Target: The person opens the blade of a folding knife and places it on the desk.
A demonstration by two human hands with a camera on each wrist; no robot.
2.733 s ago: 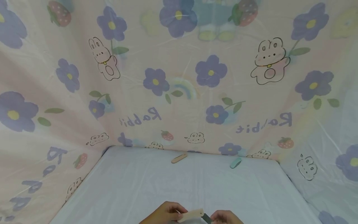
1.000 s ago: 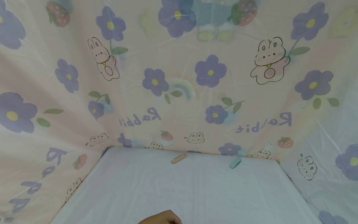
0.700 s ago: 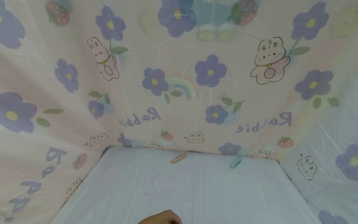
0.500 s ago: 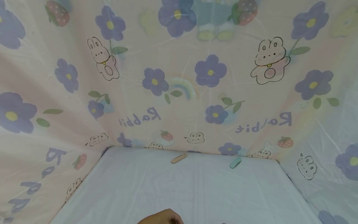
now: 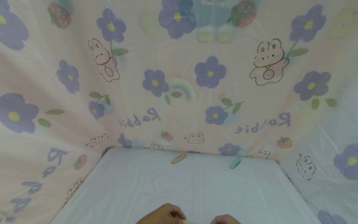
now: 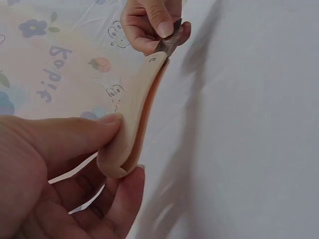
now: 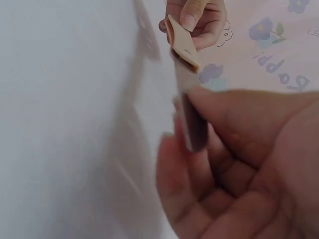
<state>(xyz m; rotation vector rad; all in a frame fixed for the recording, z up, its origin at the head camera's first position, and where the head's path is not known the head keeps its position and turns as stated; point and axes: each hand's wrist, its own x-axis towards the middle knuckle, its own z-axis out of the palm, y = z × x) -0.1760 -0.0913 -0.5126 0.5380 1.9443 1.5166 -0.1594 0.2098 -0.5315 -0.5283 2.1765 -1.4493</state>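
Observation:
A folding knife with a pale beige handle point(image 6: 135, 109) is held between both hands above the white sheet point(image 5: 179, 186). My left hand point(image 6: 122, 147) grips the rounded end of the handle between thumb and fingers. My right hand point(image 7: 185, 130) pinches the dark blade point(image 7: 193, 124) at the handle's other end. In the left wrist view the right hand point(image 6: 152, 22) shows at the top, its fingers on the blade point(image 6: 170, 42). In the head view only the tops of the left hand point(image 5: 165, 215) and right hand point(image 5: 225, 219) show at the bottom edge.
A beige folded knife point(image 5: 179, 158) and a mint-green one point(image 5: 235, 162) lie at the far edge of the white sheet. Translucent pink cloth point(image 5: 179, 77) printed with flowers and rabbits walls in the back, left and right sides.
Both hands had sunk below the head view, leaving only the top of the left one. Now both have risen back into view, still holding the knife.

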